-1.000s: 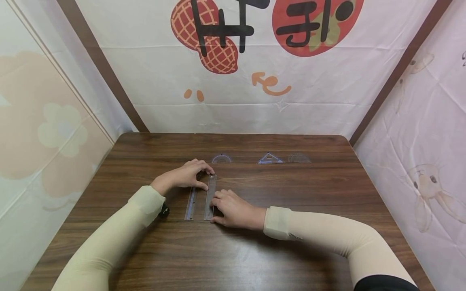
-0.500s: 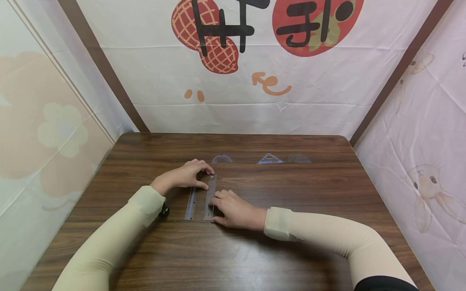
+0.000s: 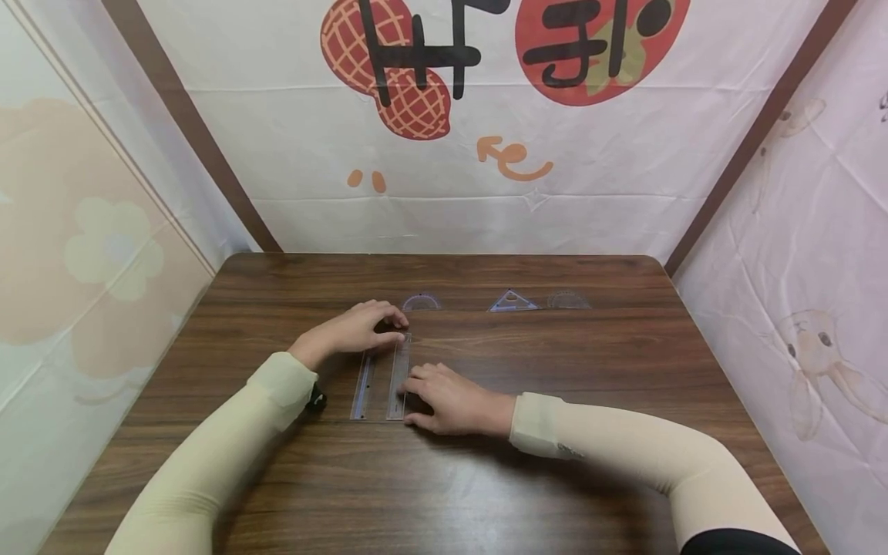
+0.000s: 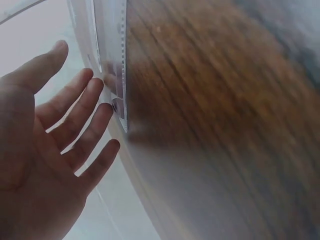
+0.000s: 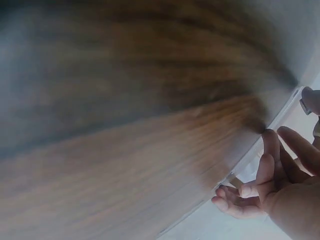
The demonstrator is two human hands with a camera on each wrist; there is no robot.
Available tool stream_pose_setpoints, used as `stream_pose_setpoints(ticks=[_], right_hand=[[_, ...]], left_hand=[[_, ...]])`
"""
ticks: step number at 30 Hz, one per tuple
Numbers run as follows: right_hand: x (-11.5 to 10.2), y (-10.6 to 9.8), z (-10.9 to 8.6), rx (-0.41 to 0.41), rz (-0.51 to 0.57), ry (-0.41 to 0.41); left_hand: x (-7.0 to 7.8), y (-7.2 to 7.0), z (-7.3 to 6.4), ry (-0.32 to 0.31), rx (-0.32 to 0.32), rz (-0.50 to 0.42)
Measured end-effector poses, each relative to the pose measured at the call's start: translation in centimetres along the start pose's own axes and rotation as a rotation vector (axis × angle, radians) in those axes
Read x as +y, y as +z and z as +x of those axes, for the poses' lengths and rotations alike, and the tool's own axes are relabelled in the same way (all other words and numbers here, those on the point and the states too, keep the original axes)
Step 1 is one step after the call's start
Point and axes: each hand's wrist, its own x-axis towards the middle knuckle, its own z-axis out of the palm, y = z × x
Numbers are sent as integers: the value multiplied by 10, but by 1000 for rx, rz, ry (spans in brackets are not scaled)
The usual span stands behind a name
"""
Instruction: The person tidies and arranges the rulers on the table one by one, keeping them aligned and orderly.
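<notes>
A clear ruler (image 3: 395,397) lies lengthwise on the brown wooden table (image 3: 541,509). Left of it lies another clear ruler with a blue stripe (image 3: 361,393), its far end hidden by my left hand (image 3: 357,325). That hand hovers around the far end of the plain ruler, thumb overlapping it in the head view. In the left wrist view its fingers are spread and loosely bent, with fingertips close to a ruler edge (image 4: 123,60). My right hand (image 3: 451,401) rests along the plain ruler's right edge, fingertips touching it and thumb near its front corner.
Farther back lie a blue-marked protractor (image 3: 421,302), a blue set square (image 3: 513,301) and a clear protractor (image 3: 569,300), in a row. A printed white cloth (image 3: 444,220) hangs behind the table, with more cloth at both sides.
My left hand has lifted slightly, its thumb shifting from the plain ruler's left side to over its far end. The right hand has barely moved, and the rulers stay in place.
</notes>
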Motion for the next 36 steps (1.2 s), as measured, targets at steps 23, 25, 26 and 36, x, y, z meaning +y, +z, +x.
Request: stream_pose_setpoints(ticks=[23,25,26,36], right_hand=[[82,-26,18,103,80,276],[90,-26,19,103,81,296],[93,-26,20,104,75,305],[119,-25,34,111,44,374]], left_hand=[[-3,-7,24,-174,135,24],[-2,-8,28,-172,131,32],[-1,-8,30,-175,129,34],[-1,-3,41,-174,125,50]])
